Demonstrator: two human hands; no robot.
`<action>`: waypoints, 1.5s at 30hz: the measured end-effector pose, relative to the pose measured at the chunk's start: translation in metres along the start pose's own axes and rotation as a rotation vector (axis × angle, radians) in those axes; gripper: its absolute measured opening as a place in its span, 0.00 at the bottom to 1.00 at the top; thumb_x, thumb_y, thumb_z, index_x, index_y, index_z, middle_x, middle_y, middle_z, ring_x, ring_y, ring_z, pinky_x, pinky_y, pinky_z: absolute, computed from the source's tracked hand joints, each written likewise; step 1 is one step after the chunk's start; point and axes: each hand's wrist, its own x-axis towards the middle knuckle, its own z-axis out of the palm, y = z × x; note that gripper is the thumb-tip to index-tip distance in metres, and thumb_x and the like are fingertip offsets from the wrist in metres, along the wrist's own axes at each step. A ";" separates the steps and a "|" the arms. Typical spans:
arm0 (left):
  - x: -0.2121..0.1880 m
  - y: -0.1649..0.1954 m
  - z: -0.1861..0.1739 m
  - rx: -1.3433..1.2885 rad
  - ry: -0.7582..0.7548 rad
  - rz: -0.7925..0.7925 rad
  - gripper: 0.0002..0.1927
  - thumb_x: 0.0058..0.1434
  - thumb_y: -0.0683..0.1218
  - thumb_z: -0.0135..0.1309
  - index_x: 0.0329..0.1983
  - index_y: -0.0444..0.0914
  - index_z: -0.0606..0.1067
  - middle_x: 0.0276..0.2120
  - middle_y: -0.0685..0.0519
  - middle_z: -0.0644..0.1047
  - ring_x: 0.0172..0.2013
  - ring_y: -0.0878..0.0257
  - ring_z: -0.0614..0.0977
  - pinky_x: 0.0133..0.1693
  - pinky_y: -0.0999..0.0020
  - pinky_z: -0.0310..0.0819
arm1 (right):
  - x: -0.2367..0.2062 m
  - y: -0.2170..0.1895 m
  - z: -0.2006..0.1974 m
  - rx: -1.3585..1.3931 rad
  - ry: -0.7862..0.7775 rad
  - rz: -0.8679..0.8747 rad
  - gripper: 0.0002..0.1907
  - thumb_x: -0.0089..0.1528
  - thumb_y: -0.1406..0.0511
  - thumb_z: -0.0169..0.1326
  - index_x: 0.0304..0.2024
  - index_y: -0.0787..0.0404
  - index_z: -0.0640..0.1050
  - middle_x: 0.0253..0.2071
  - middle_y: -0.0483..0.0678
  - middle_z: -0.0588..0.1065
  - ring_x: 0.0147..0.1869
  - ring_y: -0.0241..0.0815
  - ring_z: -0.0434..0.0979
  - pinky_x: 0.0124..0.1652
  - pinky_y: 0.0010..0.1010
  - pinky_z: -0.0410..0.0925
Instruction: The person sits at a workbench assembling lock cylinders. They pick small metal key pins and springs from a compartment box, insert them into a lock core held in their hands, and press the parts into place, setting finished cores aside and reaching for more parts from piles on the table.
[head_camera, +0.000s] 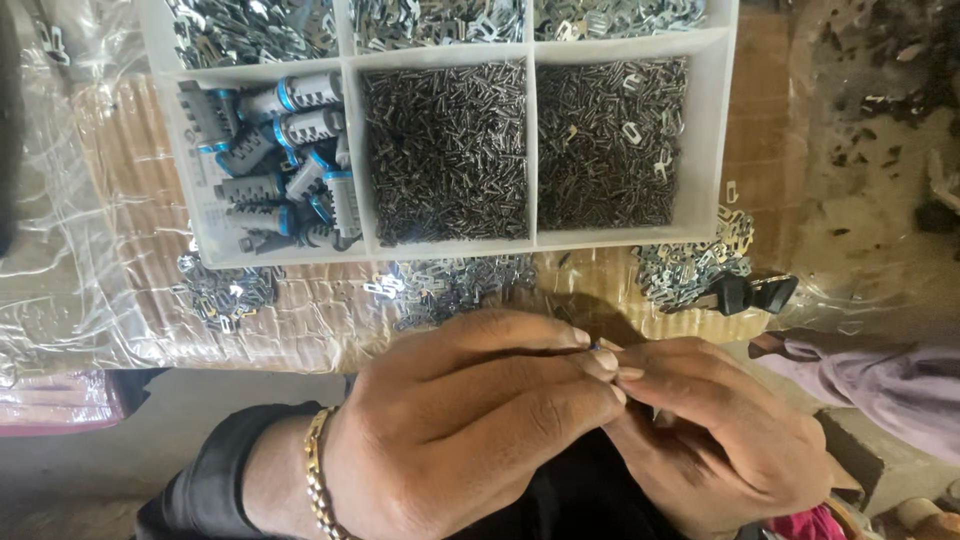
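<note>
Both hands pinch closed on one tiny dark part (596, 345), left hand (470, 420) and right hand (720, 430) meeting fingertip to fingertip just below the white divided tray (532, 140). I'd keep them steady and close. Farther up, the tray holds small pins (445, 150) and blue-banded cylinders (285, 150).

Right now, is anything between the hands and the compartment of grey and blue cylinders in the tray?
Nothing tall. Between the left hand, the right hand and the cylinder compartment lie only flat heaps of small metal clips on the plastic-covered cardboard, then the tray's low front wall. Both hands pinch one tiny part, too small to identify.
</note>
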 end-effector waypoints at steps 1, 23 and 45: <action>0.003 0.001 -0.001 0.010 -0.008 0.012 0.12 0.58 0.35 0.62 0.45 0.26 0.78 0.41 0.42 0.81 0.46 0.49 0.85 0.52 0.60 0.83 | 0.001 -0.001 0.000 -0.016 -0.017 -0.009 0.16 0.52 0.75 0.69 0.39 0.69 0.76 0.35 0.53 0.79 0.40 0.44 0.85 0.41 0.30 0.77; -0.045 0.010 0.019 0.333 0.005 -0.191 0.15 0.55 0.41 0.61 0.47 0.35 0.81 0.43 0.47 0.80 0.42 0.54 0.85 0.43 0.62 0.84 | -0.021 0.007 0.002 0.087 0.157 0.197 0.16 0.55 0.75 0.69 0.43 0.64 0.77 0.37 0.55 0.80 0.39 0.40 0.85 0.40 0.24 0.77; -0.077 0.013 0.018 0.230 0.304 -0.351 0.10 0.53 0.35 0.66 0.37 0.35 0.79 0.36 0.49 0.79 0.37 0.59 0.85 0.39 0.66 0.84 | -0.034 0.028 0.021 0.109 0.151 0.002 0.16 0.54 0.77 0.69 0.42 0.66 0.77 0.35 0.53 0.79 0.31 0.31 0.77 0.24 0.13 0.62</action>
